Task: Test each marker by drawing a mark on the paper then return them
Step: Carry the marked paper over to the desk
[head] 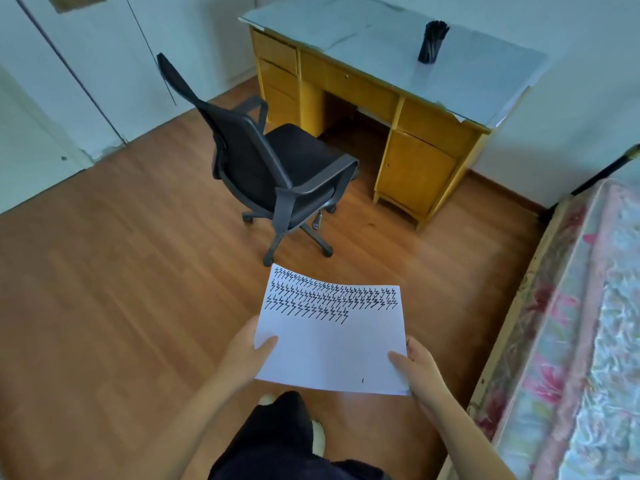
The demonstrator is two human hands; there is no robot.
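Note:
I hold a white sheet of paper [329,344] in front of me, above the wooden floor. Rows of black zigzag marks fill its upper part, and one small mark sits near its bottom edge. My left hand [244,355] pinches the paper's left edge, thumb on top. My right hand [417,372] pinches the lower right corner the same way. A black holder packed with several black markers [431,43] stands far off on the desk's pale top [485,71].
A black office chair [277,168] stands between me and the yellow wooden desk [415,168]. A bed with a floral cover [588,323] runs along the right. White wall and doors [69,81] lie to the left. My dark-trousered leg [277,438] shows below.

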